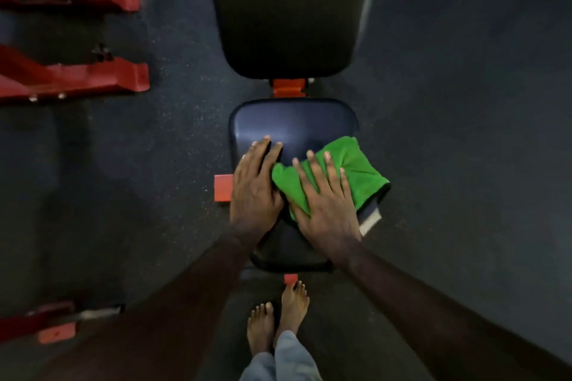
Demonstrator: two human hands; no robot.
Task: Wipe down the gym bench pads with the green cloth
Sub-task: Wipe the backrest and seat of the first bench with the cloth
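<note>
On the small dark padded seat, a crumpled green cloth is being pressed flat under the spread right hand while the flat left hand is being rested beside it, so the long black backrest pad is probably being left for next.

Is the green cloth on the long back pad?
No, the green cloth lies on the small seat pad under the flat right hand; the back pad is bare.

Far half of the seat pad lies bare — red frames stand well left.
</note>
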